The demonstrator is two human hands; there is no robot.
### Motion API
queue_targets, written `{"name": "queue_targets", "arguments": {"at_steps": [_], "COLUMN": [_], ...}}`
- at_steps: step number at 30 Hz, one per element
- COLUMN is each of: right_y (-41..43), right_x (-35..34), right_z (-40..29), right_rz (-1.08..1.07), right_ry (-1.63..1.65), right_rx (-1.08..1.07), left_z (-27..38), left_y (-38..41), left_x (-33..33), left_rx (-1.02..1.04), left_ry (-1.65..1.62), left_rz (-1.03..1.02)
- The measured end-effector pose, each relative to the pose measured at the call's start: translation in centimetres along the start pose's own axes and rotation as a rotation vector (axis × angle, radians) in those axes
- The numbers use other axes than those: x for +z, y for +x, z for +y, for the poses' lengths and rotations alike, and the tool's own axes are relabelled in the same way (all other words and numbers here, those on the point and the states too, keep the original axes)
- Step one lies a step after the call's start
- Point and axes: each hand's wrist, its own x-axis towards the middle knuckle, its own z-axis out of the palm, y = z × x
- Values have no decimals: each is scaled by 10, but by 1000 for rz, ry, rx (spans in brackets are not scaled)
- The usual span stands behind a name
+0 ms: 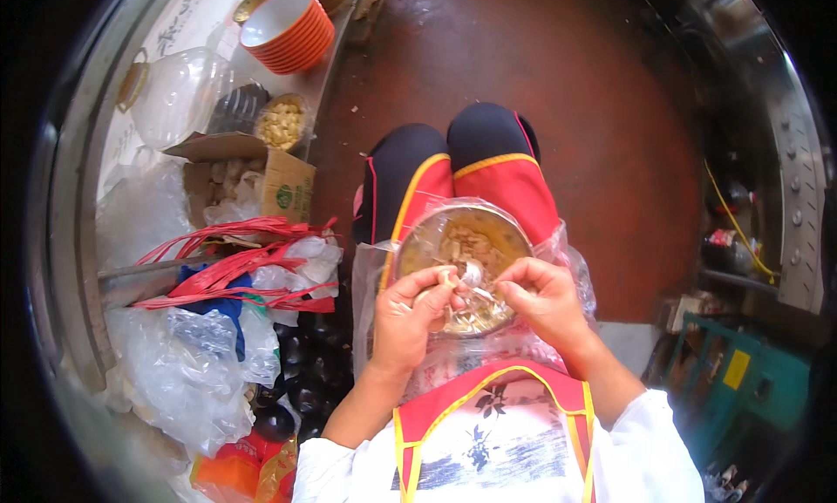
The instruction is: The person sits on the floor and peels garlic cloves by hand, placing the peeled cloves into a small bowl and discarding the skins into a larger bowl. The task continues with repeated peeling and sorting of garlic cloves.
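Observation:
A round metal bowl (409, 254) rests in my lap on clear plastic sheeting (376, 274). Inside it lie pale brown flakes or peelings (471, 241) and a whitish round piece (473, 271), perhaps garlic. My left hand (418, 310), over the bowl's left side, pinches a small pale piece (448, 278) that looks like a garlic clove between thumb and forefinger. Over the right side is my right hand (539, 297), its thumb and forefinger together; whether a scrap is between them cannot be told. A red apron with yellow trim (510, 182) covers my thighs.
On the left shelf stand stacked orange bowls (288, 35), a bowl of pale cloves (282, 122) and an open cardboard box (288, 182). Red plastic strips (229, 267) and clear bags (183, 372) lie nearer. Bottles (726, 248) and a green metal frame (739, 366) are at right.

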Motion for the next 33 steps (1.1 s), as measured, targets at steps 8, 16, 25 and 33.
{"name": "queue_targets", "arguments": {"at_steps": [8,16,25,33], "right_y": [5,7,9,9], "right_x": [6,8,6,7], "right_z": [-4,-5,6,6], "right_rz": [-96,-139,-134,-123], "right_ry": [-179,-67,-64,-82], "right_rx": [-215,-80,-42,-14], "left_z": [-5,-12,-12,-16], "left_y": [-2,1,-3,-4], "left_x": [-5,0,1,1], "left_rx": [-70,307,334,295], "left_ry": [146,549,651,610], "left_rz": [-124,-134,-168,-165]}}
